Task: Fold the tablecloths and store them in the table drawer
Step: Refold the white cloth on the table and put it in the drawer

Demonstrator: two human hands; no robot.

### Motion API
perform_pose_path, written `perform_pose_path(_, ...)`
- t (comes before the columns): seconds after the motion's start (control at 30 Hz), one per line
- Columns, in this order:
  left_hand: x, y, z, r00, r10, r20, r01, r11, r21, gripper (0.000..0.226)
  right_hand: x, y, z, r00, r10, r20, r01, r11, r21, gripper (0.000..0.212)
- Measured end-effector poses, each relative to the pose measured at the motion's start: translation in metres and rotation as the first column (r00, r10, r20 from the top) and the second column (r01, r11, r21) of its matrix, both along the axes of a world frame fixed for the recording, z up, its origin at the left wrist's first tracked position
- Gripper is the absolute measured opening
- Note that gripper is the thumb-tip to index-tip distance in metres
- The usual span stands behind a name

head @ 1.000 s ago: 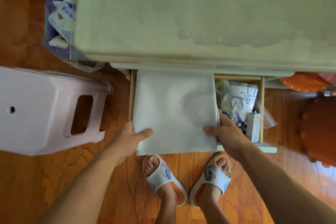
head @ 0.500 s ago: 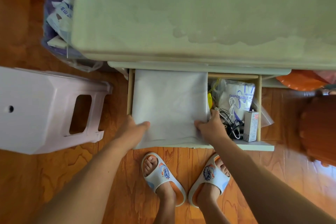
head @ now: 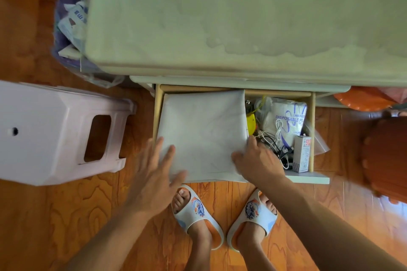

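A folded white tablecloth (head: 203, 132) lies flat in the left part of the open table drawer (head: 311, 130). My left hand (head: 157, 174) is spread with straight fingers over the cloth's near left corner. My right hand (head: 256, 160) rests on the cloth's near right edge, fingers bent down against it; I cannot see whether they pinch the cloth. The pale green tabletop (head: 242, 17) above the drawer is bare.
The drawer's right part holds a bag of disposable gloves (head: 288, 116), cables (head: 275, 145) and a small glue box (head: 302, 153). A pink plastic stool (head: 55, 132) lies on its side at the left. Orange stools (head: 385, 156) stand right. A bin (head: 70, 26) sits behind the table's corner.
The tablecloth has gone down and further into the drawer and now lies inside it. My left hand has let go of the edge and spread flat.
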State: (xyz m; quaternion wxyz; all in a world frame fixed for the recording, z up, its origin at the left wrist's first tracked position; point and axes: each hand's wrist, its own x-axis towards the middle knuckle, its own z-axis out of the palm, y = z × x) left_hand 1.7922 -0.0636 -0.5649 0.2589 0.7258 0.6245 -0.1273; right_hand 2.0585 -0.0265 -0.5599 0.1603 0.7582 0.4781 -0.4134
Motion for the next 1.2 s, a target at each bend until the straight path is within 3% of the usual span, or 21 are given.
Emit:
perform_pose_path(0.07, -0.005, 0.000, -0.008, 0.969, -0.245, -0.041, 0.246, 0.969, 0.015, 0.100, -0.001, 0.007, 0.011, 0.951, 0.251, 0.181, -0.292, 0.921, 0.257, 0.076)
perform_pose_path(0.17, -0.010, 0.005, -0.016, 0.888, -0.438, -0.140, 0.440, 0.898, -0.019, 0.117, -0.009, 0.021, 0.006, 0.834, 0.537, 0.126, -0.510, 0.663, 0.548, 0.065)
perform_pose_path(0.23, -0.008, 0.005, -0.018, 0.894, -0.421, -0.152, 0.421, 0.906, -0.034, 0.115, -0.011, 0.030, -0.017, 0.710, 0.687, 0.155, -0.642, 0.541, 0.543, 0.061)
perform_pose_path(0.33, -0.006, 0.004, -0.021, 0.922, -0.371, -0.108, 0.370, 0.929, -0.029, 0.111, -0.004, 0.036, -0.059, 0.628, 0.767, 0.129, -0.743, 0.542, 0.392, 0.067)
perform_pose_path(0.5, -0.011, 0.014, -0.032, 0.928, -0.366, -0.070, 0.366, 0.930, -0.010, 0.101, -0.009, 0.039, -0.079, 0.616, 0.786, 0.063, -0.771, 0.584, 0.252, 0.082)
perform_pose_path(0.6, -0.010, 0.026, -0.015, 0.911, -0.410, -0.039, 0.408, 0.912, -0.039, 0.086, 0.006, 0.048, -0.074, 0.546, 0.838, -0.001, -0.799, 0.521, 0.300, 0.065)
perform_pose_path(0.67, -0.009, 0.047, -0.001, 0.927, -0.373, 0.034, 0.373, 0.910, -0.181, 0.067, 0.030, 0.054, -0.070, 0.438, 0.898, -0.043, -0.823, 0.420, 0.383, 0.074)
perform_pose_path(0.73, -0.005, 0.079, 0.020, 0.962, -0.259, 0.091, 0.274, 0.911, -0.307, 0.049, 0.055, 0.051, -0.063, 0.388, 0.917, -0.095, -0.815, 0.390, 0.429, 0.088)
perform_pose_path(0.8, 0.001, 0.112, 0.026, 0.983, -0.159, 0.095, 0.184, 0.884, -0.429, 0.040, 0.072, 0.047, -0.061, 0.367, 0.923, -0.112, -0.823, 0.378, 0.423, 0.081)
perform_pose_path(0.87, 0.004, 0.138, 0.017, 0.991, -0.106, 0.076, 0.130, 0.807, -0.577, 0.043, 0.074, 0.041, -0.065, 0.483, 0.863, -0.150, -0.760, 0.498, 0.418, 0.076)
perform_pose_path(0.9, 0.003, 0.149, 0.005, 0.993, -0.092, 0.068, 0.114, 0.779, -0.616, 0.040, 0.068, 0.039, -0.062, 0.593, 0.777, -0.209, -0.664, 0.619, 0.420, 0.077)
perform_pose_path(0.97, 0.001, 0.169, -0.016, 0.998, 0.006, 0.067, 0.042, 0.724, -0.688, 0.033, 0.054, 0.037, -0.053, 0.836, 0.403, -0.374, -0.288, 0.901, 0.325, 0.077)
perform_pose_path(1.0, -0.002, 0.176, -0.025, 0.991, 0.104, 0.080, -0.013, 0.684, -0.729, 0.029, 0.047, 0.039, -0.047, 0.905, 0.141, -0.402, -0.076, 0.982, 0.173, 0.077)
perform_pose_path(1.03, -0.004, 0.181, -0.031, 0.973, 0.212, 0.087, -0.070, 0.636, -0.768, 0.027, 0.040, 0.041, -0.044, 0.923, -0.062, -0.380, 0.085, 0.995, 0.044, 0.078)
perform_pose_path(1.1, -0.010, 0.181, -0.033, 0.931, 0.347, 0.116, -0.131, 0.611, -0.781, 0.029, 0.028, 0.048, -0.045, 0.928, -0.195, -0.316, 0.205, 0.979, -0.003, 0.083)
perform_pose_path(1.2, -0.018, 0.155, -0.024, 0.868, 0.437, 0.237, -0.240, 0.785, -0.571, 0.026, 0.012, 0.058, -0.051, 0.935, -0.241, -0.259, 0.263, 0.963, 0.054, 0.082)
